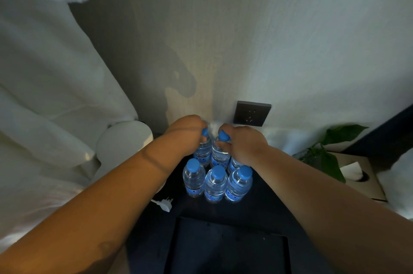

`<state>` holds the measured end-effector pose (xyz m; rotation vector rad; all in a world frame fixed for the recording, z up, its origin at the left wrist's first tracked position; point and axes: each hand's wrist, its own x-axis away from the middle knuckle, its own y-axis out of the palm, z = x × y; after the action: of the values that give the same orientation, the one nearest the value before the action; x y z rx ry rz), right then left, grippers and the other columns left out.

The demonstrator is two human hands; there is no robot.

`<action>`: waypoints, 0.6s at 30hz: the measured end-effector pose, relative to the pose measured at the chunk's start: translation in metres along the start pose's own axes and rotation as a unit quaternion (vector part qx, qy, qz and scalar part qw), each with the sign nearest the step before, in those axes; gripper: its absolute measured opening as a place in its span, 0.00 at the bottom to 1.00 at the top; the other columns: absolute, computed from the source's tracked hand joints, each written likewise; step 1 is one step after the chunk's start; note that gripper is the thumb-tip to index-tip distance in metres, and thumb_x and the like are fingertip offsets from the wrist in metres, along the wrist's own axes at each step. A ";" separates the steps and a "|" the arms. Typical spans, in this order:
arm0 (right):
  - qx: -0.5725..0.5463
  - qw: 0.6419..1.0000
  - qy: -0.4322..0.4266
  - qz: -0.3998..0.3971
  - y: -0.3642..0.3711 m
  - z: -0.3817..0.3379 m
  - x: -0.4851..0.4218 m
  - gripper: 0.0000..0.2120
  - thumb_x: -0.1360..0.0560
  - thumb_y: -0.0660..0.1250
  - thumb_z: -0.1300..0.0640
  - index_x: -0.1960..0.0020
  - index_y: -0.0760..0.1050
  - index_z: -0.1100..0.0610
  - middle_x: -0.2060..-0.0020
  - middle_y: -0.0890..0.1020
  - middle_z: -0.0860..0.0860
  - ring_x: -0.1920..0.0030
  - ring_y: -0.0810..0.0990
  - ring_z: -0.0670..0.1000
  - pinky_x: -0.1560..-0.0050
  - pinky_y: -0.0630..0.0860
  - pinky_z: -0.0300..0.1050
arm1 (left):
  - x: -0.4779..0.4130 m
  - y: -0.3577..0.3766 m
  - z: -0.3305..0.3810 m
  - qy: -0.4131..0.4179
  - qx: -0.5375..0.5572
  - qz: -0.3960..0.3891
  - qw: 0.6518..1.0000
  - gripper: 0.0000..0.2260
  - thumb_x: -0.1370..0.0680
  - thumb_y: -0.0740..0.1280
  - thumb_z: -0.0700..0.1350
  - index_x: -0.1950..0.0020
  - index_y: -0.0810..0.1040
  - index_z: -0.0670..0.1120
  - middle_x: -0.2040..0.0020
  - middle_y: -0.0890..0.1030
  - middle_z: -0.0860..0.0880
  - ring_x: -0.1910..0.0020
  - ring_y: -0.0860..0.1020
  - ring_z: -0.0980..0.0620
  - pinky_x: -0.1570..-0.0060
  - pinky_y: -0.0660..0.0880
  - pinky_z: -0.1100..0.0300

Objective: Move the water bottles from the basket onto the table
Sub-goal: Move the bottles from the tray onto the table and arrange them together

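Several small clear water bottles with blue caps and blue labels stand upright in a cluster on the dark table point(263, 202). Three form the front row point(216, 186). Behind them, my left hand point(186, 128) grips the neck of the back-left bottle point(203, 150), and my right hand point(240, 141) grips the neck of the back-middle bottle point(220, 155). Another bottle point(234, 163) is mostly hidden under my right wrist. A dark rectangular basket point(176, 249) sits at the table's near edge; its inside is too dark to make out.
The wall rises close behind the bottles, with a dark socket plate point(252, 113). A white round lamp point(125, 141) and white bedding point(44, 85) lie left. A white plug point(164, 204) rests on the table. A green plant point(330, 153) and a tissue box point(357, 175) stand right.
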<state>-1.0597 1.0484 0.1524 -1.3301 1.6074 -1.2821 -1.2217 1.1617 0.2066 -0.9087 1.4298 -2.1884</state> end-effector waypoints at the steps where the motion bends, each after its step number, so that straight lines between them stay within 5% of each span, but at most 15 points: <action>1: -0.007 1.000 0.003 0.000 0.000 -0.001 0.000 0.17 0.20 0.63 0.35 0.38 0.70 0.44 0.54 0.80 0.48 0.55 0.77 0.51 0.58 0.72 0.48 | 0.000 0.000 0.000 0.000 -0.001 0.000 1.000 0.11 0.18 0.68 0.45 0.38 0.80 0.41 0.42 0.78 0.41 0.44 0.77 0.44 0.52 0.68 0.59; 6: 0.013 0.999 0.040 0.001 -0.007 -0.007 -0.002 0.17 0.22 0.64 0.33 0.41 0.75 0.44 0.55 0.80 0.45 0.51 0.78 0.52 0.45 0.71 0.52 | 0.000 0.002 0.005 -0.007 0.005 -0.002 1.000 0.11 0.18 0.68 0.43 0.38 0.80 0.40 0.41 0.78 0.41 0.42 0.78 0.44 0.51 0.69 0.60; 12: 0.130 0.990 0.050 -0.002 -0.022 -0.025 -0.009 0.20 0.22 0.64 0.33 0.56 0.73 0.49 0.62 0.78 0.47 0.54 0.80 0.53 0.47 0.68 0.51 | -0.002 0.000 0.008 -0.003 -0.010 0.001 1.000 0.13 0.17 0.67 0.45 0.36 0.79 0.40 0.39 0.77 0.40 0.40 0.77 0.42 0.47 0.71 0.56; 18: 0.041 0.998 0.026 -0.034 -0.038 -0.029 -0.003 0.20 0.21 0.67 0.43 0.32 0.73 0.49 0.48 0.83 0.52 0.50 0.82 0.54 0.50 0.81 0.51 | -0.002 0.002 0.003 0.006 -0.013 0.013 1.000 0.12 0.18 0.68 0.45 0.37 0.80 0.41 0.41 0.78 0.41 0.45 0.77 0.44 0.51 0.70 0.57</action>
<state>-1.0744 1.0591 0.1968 -1.3202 1.5394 -1.4197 -1.2182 1.1601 0.2045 -0.8832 1.4702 -2.1644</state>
